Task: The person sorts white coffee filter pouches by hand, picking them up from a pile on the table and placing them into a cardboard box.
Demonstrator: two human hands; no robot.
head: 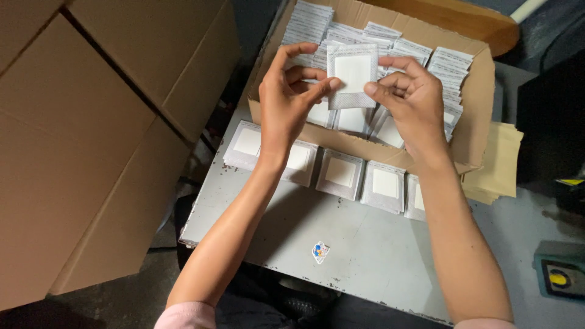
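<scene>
Both my hands hold one flat silver sachet (352,74) with a white square middle, raised above an open cardboard box (478,116). My left hand (289,100) pinches the sachet's left lower edge, and my right hand (409,97) pinches its right edge. The box holds several stacks of the same sachets (448,70). In front of the box, several small piles of sachets (340,173) lie in a row on the grey table (353,244).
Large closed cardboard cartons (91,122) stand at the left. A stack of tan paper sheets (499,164) lies right of the box. A small sticker (320,251) is on the table near its front edge. A yellow-and-black device (560,277) sits at lower right.
</scene>
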